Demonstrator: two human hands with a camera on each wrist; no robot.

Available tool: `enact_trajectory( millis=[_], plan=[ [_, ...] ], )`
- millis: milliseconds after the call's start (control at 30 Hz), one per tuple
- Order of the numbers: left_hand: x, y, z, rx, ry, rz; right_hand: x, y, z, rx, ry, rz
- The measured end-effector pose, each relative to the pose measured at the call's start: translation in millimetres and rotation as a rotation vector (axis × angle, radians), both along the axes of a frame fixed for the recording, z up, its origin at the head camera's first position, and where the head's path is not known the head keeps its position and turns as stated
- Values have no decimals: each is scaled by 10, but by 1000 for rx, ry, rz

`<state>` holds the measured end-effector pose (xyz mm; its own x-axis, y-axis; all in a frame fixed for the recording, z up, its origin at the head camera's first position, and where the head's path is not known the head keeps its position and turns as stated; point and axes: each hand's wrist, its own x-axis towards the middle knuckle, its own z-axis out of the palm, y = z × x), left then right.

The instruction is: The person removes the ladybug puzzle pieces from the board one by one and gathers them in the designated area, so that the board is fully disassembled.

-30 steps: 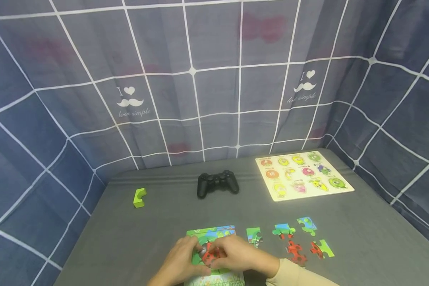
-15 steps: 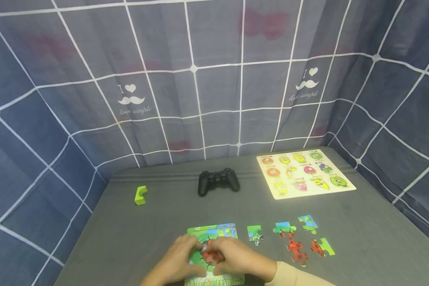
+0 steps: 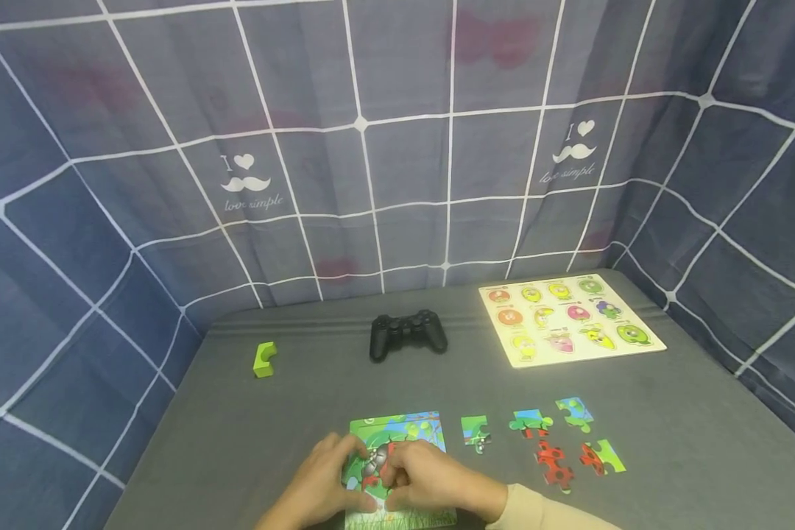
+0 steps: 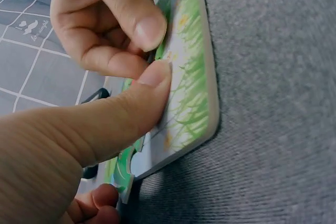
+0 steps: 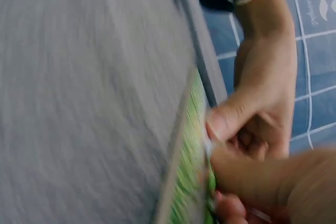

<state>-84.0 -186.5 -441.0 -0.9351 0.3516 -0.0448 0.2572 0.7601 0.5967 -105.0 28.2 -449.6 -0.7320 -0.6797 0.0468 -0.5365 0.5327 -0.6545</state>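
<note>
Both hands work over a puzzle board (image 3: 400,520) with a green garden picture and a flowery, grassy lower strip. My left hand (image 3: 321,475) pinches a green-edged puzzle piece (image 4: 124,169), which juts past the board's side in the left wrist view. Close beside it, my right hand (image 3: 430,475) has curled fingers pinching at the red and grey ladybird part (image 3: 375,461); the fingers hide much of it. The two thumbs nearly meet above the lower strip. To the right lie a loose green-and-blue piece (image 3: 475,430) and a red spotted piece (image 3: 553,467).
More loose pieces lie further right, among them a blue-topped one (image 3: 575,412) and a red-and-green one (image 3: 603,456). Behind are a black game controller (image 3: 407,333), a lime-green block (image 3: 263,359) and a fruit picture board (image 3: 570,320). A checked curtain (image 3: 397,177) encloses the table.
Red ladybird parts between the hands have shifted, and the grey head area now shows more. My right fingers have curled in further. A green-and-blue edge now shows under the left hand.
</note>
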Motion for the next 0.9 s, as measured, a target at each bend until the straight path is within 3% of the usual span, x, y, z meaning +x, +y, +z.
enact_trajectory(
  millis=[333,733,900],
  plan=[
    [20,0,13,42,-19,-3,18,-58,4,-12,4,-45],
    [23,21,8,75,-6,-22,26,-118,-76,-64,97,-147],
    [45,22,10,18,-10,40,19,-133,-102,-92,111,-166]
  ],
)
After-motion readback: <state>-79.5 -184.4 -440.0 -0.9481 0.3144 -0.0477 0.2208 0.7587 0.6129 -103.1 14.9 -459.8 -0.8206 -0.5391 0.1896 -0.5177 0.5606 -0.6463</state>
